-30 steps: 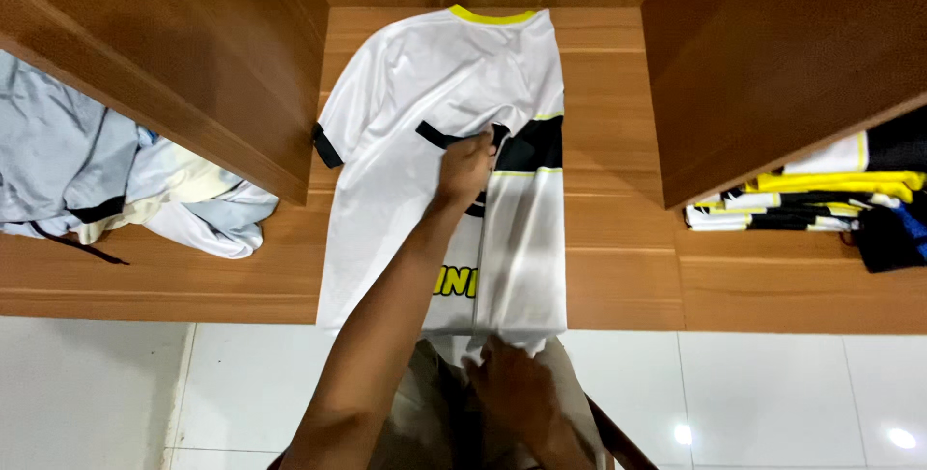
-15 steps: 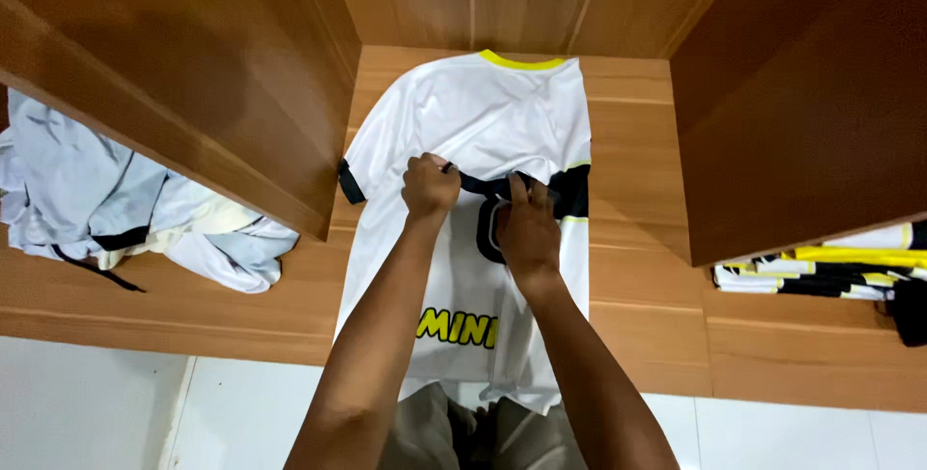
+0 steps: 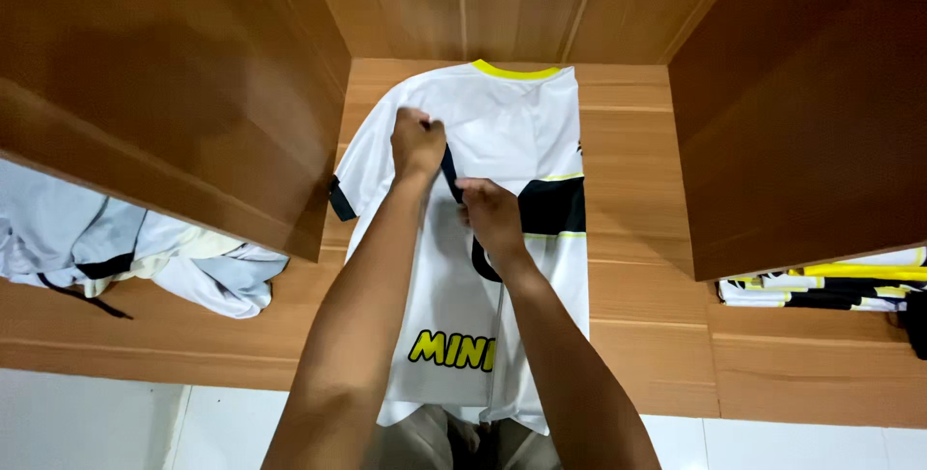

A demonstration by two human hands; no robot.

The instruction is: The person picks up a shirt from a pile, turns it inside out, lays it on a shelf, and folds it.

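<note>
A white sports jersey (image 3: 502, 122) with a yellow collar, black sleeve bands and yellow lettering lies back-up on a wooden counter (image 3: 628, 335). Its right side is folded inward over the middle. My left hand (image 3: 417, 140) is closed on the folded fabric edge near the upper middle of the jersey. My right hand (image 3: 491, 216) pinches the same folded edge a little lower, close to a black sleeve band. Both forearms reach over the lower part of the jersey and hide some of it.
Wooden cabinet walls (image 3: 174, 93) rise on the left and on the right (image 3: 801, 113). A heap of crumpled white garments (image 3: 145, 257) lies at the left. A stack of folded white, yellow and black jerseys (image 3: 830, 286) sits at the right. White floor tiles (image 3: 97, 422) show below.
Both hands have moved up the jersey. The right hand rose from the hem to the folded edge, and the left hand has slid higher toward the collar.
</note>
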